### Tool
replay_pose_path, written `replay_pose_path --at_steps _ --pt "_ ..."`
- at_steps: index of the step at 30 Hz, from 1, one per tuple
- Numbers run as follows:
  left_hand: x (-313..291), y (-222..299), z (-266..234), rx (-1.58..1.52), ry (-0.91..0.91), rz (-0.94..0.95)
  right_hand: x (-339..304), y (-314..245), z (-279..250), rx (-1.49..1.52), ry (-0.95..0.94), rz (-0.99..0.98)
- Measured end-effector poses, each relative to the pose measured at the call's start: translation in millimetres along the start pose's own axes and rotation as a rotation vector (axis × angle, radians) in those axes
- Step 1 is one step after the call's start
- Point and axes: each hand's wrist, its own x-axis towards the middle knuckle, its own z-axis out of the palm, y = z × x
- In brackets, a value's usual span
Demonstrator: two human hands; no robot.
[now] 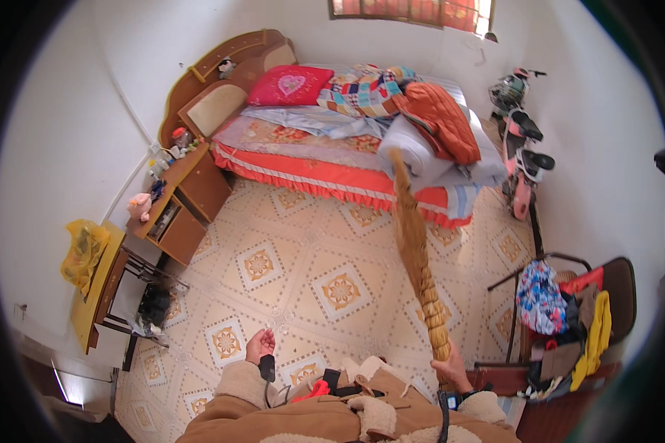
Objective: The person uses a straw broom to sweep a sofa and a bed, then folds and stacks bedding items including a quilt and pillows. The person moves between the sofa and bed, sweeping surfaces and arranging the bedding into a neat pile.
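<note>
My right hand [453, 368] is wrapped round the braided handle of a straw broom [414, 255]. The broom stretches up and away from me over the tiled floor, and its slightly blurred far end overlaps the near side of the bed in the view. Whether that end touches the bed I cannot tell. My left hand [261, 345] hangs free at lower left, fingers loosely curled and apart, with nothing in it. A black strap with a cable circles the left wrist; a watch-like device sits on the right one.
The bed [303, 162] bears a red pillow [291, 85], a patchwork quilt [366, 90] and an orange jacket [445, 122]. A wooden cabinet [190, 196] and a yellow table [96, 288] line the left. A pink scooter [523, 162] and a clothes-laden chair [622, 299] stand right.
</note>
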Motion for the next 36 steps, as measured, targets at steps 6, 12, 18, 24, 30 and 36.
replay_pose_path --at_steps 6,12,18,24,30,36 --pt "4.5 6.2 2.9 -0.137 0.116 0.032 64.2 1.0 3.4 -0.256 -0.291 0.156" --pt "44.9 43.9 -23.7 -0.206 0.168 0.059 150.3 -31.7 59.4 -0.348 -0.476 0.102" --pt "106.8 114.1 -4.0 -0.289 0.155 0.083 232.6 -74.0 114.7 -0.396 -0.524 0.005" --pt "158.4 175.3 26.5 -0.254 0.13 0.113 304.2 -90.6 141.2 -0.221 -0.389 0.112" --pt "209.2 190.8 66.4 -0.269 0.167 0.054 403.4 -112.0 130.5 0.088 -0.239 0.073" --pt "224.4 236.7 112.7 -0.332 0.21 0.146 540.6 -150.5 136.1 0.128 -0.055 -0.01"
